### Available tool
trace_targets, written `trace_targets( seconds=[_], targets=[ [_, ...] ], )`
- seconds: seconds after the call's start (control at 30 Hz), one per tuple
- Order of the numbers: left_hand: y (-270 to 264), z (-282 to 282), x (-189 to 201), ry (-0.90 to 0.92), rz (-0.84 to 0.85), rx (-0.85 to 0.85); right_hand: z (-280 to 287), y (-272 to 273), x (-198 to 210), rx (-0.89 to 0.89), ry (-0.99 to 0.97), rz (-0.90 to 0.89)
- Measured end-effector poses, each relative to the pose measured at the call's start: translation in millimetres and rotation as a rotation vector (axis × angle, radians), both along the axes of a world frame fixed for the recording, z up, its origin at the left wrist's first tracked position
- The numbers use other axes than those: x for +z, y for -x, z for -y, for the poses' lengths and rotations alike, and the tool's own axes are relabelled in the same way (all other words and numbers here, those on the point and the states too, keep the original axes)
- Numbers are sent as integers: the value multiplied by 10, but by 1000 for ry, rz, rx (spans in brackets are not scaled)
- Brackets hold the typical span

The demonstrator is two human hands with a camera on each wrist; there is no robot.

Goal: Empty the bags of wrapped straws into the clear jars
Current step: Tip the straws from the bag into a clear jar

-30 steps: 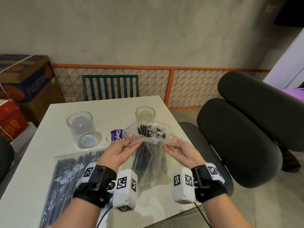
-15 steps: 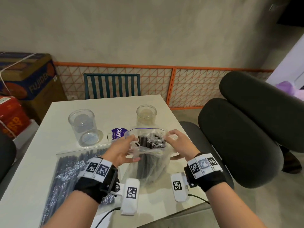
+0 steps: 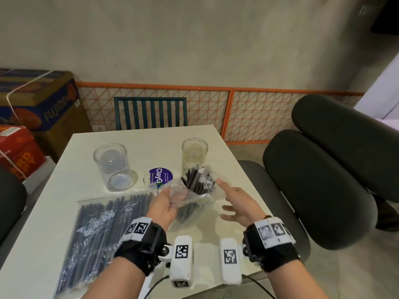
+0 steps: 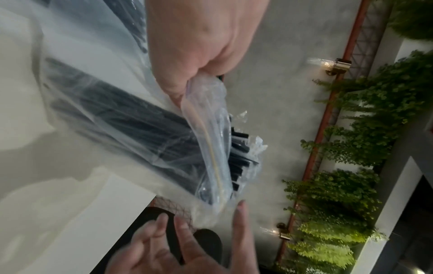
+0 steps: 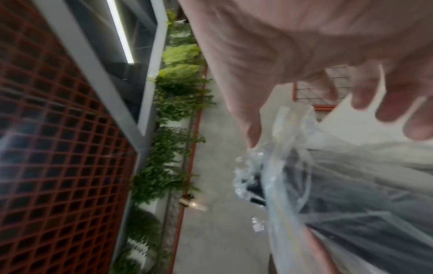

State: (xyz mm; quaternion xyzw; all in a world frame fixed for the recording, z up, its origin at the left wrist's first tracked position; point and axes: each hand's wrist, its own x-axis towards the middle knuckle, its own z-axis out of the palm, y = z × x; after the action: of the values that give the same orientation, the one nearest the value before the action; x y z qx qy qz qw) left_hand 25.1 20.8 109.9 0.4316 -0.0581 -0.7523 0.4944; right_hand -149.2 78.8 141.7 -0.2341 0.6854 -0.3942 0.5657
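An open clear bag of black wrapped straws [image 3: 195,192] stands tilted on the white table [image 3: 149,143], and the straw ends poke out of its mouth. My left hand [image 3: 170,198] pinches the bag's left rim [image 4: 203,96]. My right hand [image 3: 234,200] hovers just right of the bag with fingers spread, holding nothing; its index tip is near the bag's mouth [image 5: 290,140]. Two clear jars stand beyond the bag: a wide one [image 3: 112,167] at the left and a narrower one [image 3: 194,152] right behind it. A second bag of straws [image 3: 101,231] lies flat at the near left.
A purple round lid [image 3: 160,176] lies between the jars. A black padded office chair [image 3: 323,180] stands close to the table's right edge. A teal slatted chair [image 3: 151,113] is at the far end. Cardboard boxes [image 3: 41,100] are stacked at the left.
My right hand has let go of the bag's mouth and drawn back to the right with fingers spread. The left hand keeps its hold, and the straw ends stick out further.
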Motion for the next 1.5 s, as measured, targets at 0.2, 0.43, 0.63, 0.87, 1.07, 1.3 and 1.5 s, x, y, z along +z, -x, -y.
trace_targets(
  seconds=[0.2,0.43,0.63,0.87,1.07,1.3,1.5],
  targets=[
    [83,-22,-17,27,68,23,-87,-113,96,-12,96,205],
    [82,-65,14,65,78,-31,-67,-79,197,-58,111,302],
    [55,-61,-48,9,119,-87,19,-80,111,-59,224,348],
    [29,-106,-57,-74,5,-117,40,-155,-267,-215,36,718],
    [33,-95,-76,-72,4,-202,61,-9,-100,-117,212,-50],
    [143,-112,173,-37,-1,-291,250,49,-22,296,302,-387],
    [44,28,-45,39,154,-205,301,-4,-211,-29,55,124]
  ],
)
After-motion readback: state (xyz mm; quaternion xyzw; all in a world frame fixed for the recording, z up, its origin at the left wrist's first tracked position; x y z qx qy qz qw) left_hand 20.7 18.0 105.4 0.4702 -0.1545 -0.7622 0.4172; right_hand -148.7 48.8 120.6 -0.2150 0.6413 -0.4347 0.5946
